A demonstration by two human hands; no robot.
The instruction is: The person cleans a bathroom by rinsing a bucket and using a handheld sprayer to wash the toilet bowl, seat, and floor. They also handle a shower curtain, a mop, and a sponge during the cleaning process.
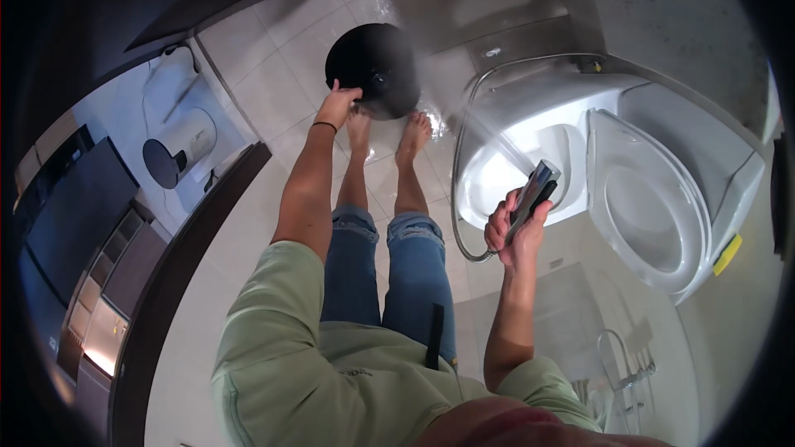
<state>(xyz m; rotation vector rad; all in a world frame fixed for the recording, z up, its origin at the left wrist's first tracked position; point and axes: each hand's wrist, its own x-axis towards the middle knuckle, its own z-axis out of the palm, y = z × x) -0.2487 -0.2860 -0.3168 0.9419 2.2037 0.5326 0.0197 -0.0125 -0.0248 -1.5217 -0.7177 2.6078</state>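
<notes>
The left hand point(338, 105) has its thumb and fingers pinched tight on the edge of a round black bin point(364, 62), at the side nearest the body; how far the fingertips reach past the edge is hidden. The right hand point(520, 232) is wrapped closely round a handheld sprayer point(532, 197), fingers on one side and thumb on the other, with the head rising beyond the grip. The bin sits ahead of the left fingers, just past the bare feet point(412, 134), and well apart from the right hand.

The bin is smooth, dark and rounded, with a small glint on it. The sprayer is a slim stick of shiny chrome and black; pale streaks of water leave its head and blur into mist by the bin's right side. A ribbed metal hose point(455, 186) loops from below the right hand up to a wall fitting point(592, 64).

The left arm stretches forward almost straight, a thin dark band point(325, 126) at its wrist. The right forearm points upward, fist in front of the glossy white toilet point(571, 106), whose oval lid point(646, 207) is raised. Wet glints mark the pale floor tiles point(306, 54) beside the feet.
</notes>
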